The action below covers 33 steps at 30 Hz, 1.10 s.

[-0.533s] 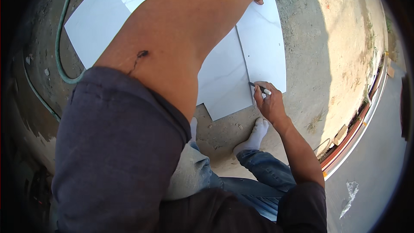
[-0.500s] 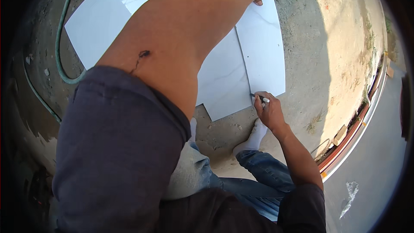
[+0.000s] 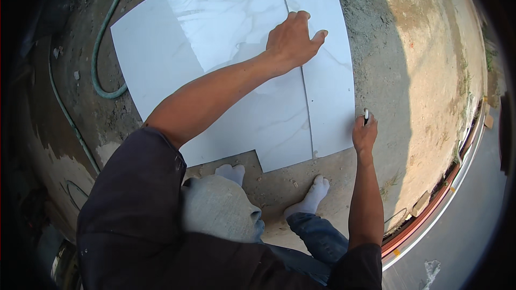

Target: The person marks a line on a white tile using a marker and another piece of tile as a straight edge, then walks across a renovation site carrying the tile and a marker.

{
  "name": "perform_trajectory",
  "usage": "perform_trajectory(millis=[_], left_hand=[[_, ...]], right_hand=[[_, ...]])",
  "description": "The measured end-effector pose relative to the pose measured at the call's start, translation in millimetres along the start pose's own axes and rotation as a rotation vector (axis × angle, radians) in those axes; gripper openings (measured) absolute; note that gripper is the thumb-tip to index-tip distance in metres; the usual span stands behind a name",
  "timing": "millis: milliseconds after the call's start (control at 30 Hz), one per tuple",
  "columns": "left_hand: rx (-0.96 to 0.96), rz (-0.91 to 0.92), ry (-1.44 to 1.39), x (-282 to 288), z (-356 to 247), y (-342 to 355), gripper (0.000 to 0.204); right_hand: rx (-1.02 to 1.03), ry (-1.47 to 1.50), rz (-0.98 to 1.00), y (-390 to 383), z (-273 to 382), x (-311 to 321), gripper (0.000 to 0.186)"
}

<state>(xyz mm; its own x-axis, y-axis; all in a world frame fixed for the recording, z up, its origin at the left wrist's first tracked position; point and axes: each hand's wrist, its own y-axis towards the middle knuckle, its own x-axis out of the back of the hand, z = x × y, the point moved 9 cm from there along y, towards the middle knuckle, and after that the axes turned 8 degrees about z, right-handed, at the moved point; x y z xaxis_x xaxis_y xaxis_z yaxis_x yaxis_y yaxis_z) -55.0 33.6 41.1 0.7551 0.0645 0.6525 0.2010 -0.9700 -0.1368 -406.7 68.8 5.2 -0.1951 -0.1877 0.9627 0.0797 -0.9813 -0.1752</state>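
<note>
A large white marbled tile (image 3: 242, 123) lies on the ground in front of me, with a notch cut into its near edge. Along its right side runs a long white strip of tile (image 3: 330, 96), and a thin dark line marks where the two meet. My left hand (image 3: 294, 42) is over that line toward the far part, thumb spread from the fingers and nothing held; whether it touches the surface I cannot tell. Just off the strip's near right corner, my right hand (image 3: 365, 135) grips a black-and-white marker pen (image 3: 366, 117), its white end up.
A green hose (image 3: 98, 70) loops over the dirt at the left. My socked feet (image 3: 309, 197) stand by the tile's near edge. At the right, sunlit ground (image 3: 435, 75) leads to a reddish-brown and white edging (image 3: 430, 212), with grey paving beyond.
My left hand has come back from the strip's far right edge to the dividing line. The right hand has lifted the marker pen from the line's near end and moved right, off the tile.
</note>
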Motion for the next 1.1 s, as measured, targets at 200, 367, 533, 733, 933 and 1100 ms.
perform_trajectory(millis=[200, 367, 533, 733, 933, 1100], left_hand=[[0.487, 0.591, -0.505, -107, 22, -167, 0.065], [0.555, 0.556, -0.653, -119, 18, -165, 0.073], [0.633, 0.556, -0.82, -125, 14, -150, 0.075], [0.623, 0.549, -1.036, -152, 9, -148, 0.073], [0.682, 0.672, -1.339, -173, -7, -163, 0.079], [0.529, 0.752, -1.494, -176, -36, -153, 0.09]], right_hand=[[0.086, 0.148, 0.246, 45, 47, -27, 0.055], [-0.013, 0.204, 0.339, 61, 34, -35, 0.06], [-0.02, 0.323, 0.35, 64, 29, -36, 0.061], [0.027, 0.175, 0.167, 61, 32, -16, 0.065], [-0.008, 0.367, 0.105, 58, 29, 29, 0.068], [0.042, 0.157, 0.037, 49, 43, 100, 0.067]])
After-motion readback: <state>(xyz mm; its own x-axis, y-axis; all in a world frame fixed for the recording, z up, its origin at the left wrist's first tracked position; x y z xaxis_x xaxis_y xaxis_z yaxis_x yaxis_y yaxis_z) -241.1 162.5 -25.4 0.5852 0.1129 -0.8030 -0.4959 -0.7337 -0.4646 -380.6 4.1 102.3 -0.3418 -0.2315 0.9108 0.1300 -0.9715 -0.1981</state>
